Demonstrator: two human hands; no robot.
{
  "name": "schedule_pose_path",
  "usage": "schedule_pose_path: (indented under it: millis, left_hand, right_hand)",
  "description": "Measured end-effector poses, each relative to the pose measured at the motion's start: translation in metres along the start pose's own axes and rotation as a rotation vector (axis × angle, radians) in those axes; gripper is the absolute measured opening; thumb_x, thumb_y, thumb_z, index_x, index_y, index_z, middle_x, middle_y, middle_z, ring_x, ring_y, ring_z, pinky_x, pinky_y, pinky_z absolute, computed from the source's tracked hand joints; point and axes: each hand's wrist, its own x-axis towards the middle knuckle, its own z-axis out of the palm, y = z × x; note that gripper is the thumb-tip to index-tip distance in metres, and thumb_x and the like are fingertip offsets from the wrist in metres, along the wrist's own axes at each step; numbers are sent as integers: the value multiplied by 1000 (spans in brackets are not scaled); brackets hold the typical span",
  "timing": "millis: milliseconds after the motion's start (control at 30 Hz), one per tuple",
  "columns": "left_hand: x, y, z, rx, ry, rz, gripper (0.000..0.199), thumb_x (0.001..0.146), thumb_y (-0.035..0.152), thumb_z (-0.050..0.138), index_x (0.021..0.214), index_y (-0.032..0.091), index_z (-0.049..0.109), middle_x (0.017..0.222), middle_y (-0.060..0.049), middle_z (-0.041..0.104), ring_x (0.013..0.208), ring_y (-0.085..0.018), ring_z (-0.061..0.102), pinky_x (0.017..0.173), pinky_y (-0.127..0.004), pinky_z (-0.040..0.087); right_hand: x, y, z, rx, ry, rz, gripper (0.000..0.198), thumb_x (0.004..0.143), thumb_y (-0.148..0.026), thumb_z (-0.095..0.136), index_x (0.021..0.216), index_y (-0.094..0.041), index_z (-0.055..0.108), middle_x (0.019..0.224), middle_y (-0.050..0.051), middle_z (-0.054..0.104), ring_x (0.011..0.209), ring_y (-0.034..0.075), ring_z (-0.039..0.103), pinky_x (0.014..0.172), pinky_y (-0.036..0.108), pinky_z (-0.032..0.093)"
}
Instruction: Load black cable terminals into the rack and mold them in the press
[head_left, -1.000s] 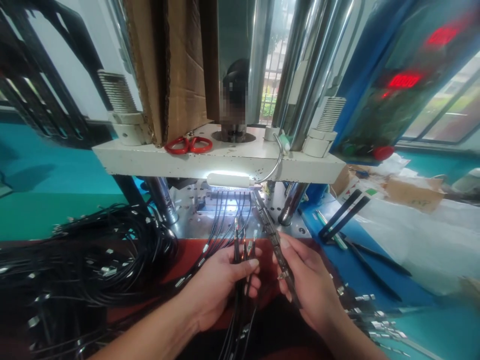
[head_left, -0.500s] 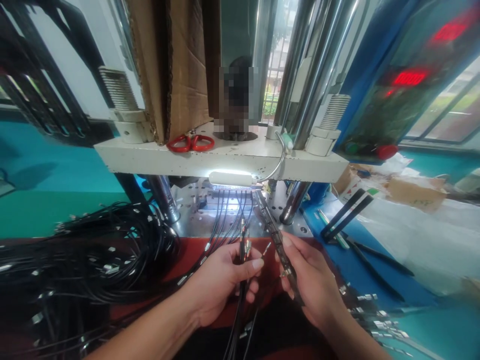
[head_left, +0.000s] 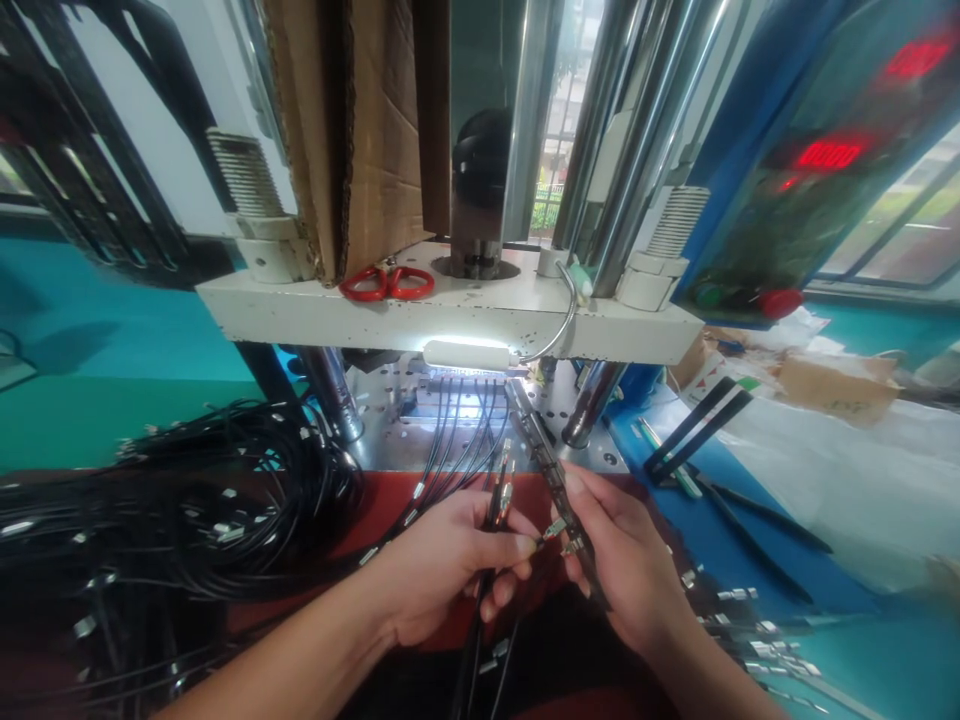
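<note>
Several black cables (head_left: 471, 640) with metal connector ends (head_left: 504, 485) run through my left hand (head_left: 457, 550), which is closed around them. Between its thumb and forefinger it pinches one cable, whose silver connector (head_left: 553, 530) points right, close against a dark slotted bar (head_left: 551, 465). My right hand (head_left: 626, 545) grips that long bar, which slants up and away from me. A small brassy connector (head_left: 574, 547) sits at the bar near my right fingers. Beyond my hands, several cables (head_left: 450, 430) lead into a lit metal fixture (head_left: 457, 405) in the press.
A white press plate (head_left: 450, 318) spans above, with red-handled scissors (head_left: 386, 283) and a lamp (head_left: 469, 354). Coiled black cables (head_left: 255, 520) heap at left. Long-handled pliers (head_left: 757, 520) lie right on a blue surface. A control panel (head_left: 817, 160) stands upper right.
My left hand has turned its pinched connector and brought it rightward, up to the bar. The bundle in that hand has shifted slightly right. My right hand stays nearly still.
</note>
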Motion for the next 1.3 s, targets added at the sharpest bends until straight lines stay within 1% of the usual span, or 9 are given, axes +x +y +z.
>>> schedule_pose_path:
  millis: [267, 467, 600, 700, 900, 1000, 1100, 1200, 1300]
  left_hand:
    - [2, -1, 1, 14, 13, -5, 6, 78, 20, 59, 79, 15, 57, 68, 1, 55, 48, -5, 45, 40, -17, 31]
    - [8, -9, 4, 4, 106, 14, 17, 77, 31, 65, 78, 17, 55, 57, 6, 47, 41, -4, 37, 35, -16, 25]
    - [12, -14, 12, 36, 169, 19, 18, 77, 30, 64, 73, 17, 53, 60, 3, 53, 40, -4, 38, 34, -16, 26]
    - [13, -15, 16, 43, 192, 27, 17, 77, 28, 61, 69, 16, 52, 59, 3, 52, 40, -4, 38, 35, -16, 26]
    - [11, -18, 14, 24, 178, 43, 17, 78, 27, 62, 71, 16, 52, 60, 2, 53, 41, -4, 39, 36, -15, 26]
    - [9, -15, 9, -24, 128, 25, 20, 78, 30, 65, 73, 15, 54, 63, 1, 54, 45, -5, 43, 39, -16, 31]
    - [6, -9, 4, -107, 58, 9, 22, 79, 32, 67, 85, 14, 58, 73, -1, 57, 57, -8, 53, 52, -20, 44]
    - [5, -7, -1, -172, 98, 24, 25, 79, 30, 67, 98, 14, 59, 86, -3, 58, 67, -10, 56, 63, -26, 48]
    - [6, -10, -2, -186, 144, 22, 28, 79, 30, 67, 102, 15, 58, 87, -3, 59, 64, -8, 54, 62, -24, 45]
  right_hand:
    - [1, 4, 0, -40, -27, -8, 47, 89, -53, 49, 126, -23, 58, 52, -5, 52, 37, 9, 47, 32, 17, 36]
    - [-1, 6, 2, -148, -18, -55, 47, 91, -52, 46, 127, -24, 56, 53, -5, 54, 36, 10, 49, 33, 18, 39]
    - [-2, 7, 5, -179, -41, -122, 46, 92, -50, 45, 128, -23, 56, 56, -4, 57, 38, 9, 47, 34, 18, 39]
    - [-3, 7, 7, -190, -45, -144, 46, 92, -49, 45, 128, -23, 56, 60, -3, 57, 40, 9, 47, 36, 18, 40]
    - [-6, 11, 10, -182, -55, -142, 45, 93, -48, 44, 130, -25, 55, 79, 1, 65, 47, 9, 49, 39, 19, 43]
    - [-6, 9, 9, -141, -94, -107, 45, 93, -48, 44, 130, -25, 55, 68, -2, 62, 42, 8, 47, 36, 18, 38]
    - [-3, 6, 5, -85, -71, -47, 46, 92, -50, 45, 128, -24, 57, 54, -5, 55, 37, 8, 45, 32, 17, 35]
    - [0, 5, 0, -39, -30, -15, 47, 91, -52, 47, 127, -24, 57, 50, -6, 52, 36, 9, 46, 32, 18, 36]
    - [1, 5, -2, -28, -28, 1, 47, 90, -53, 47, 126, -25, 57, 51, -5, 53, 36, 10, 47, 32, 17, 36]
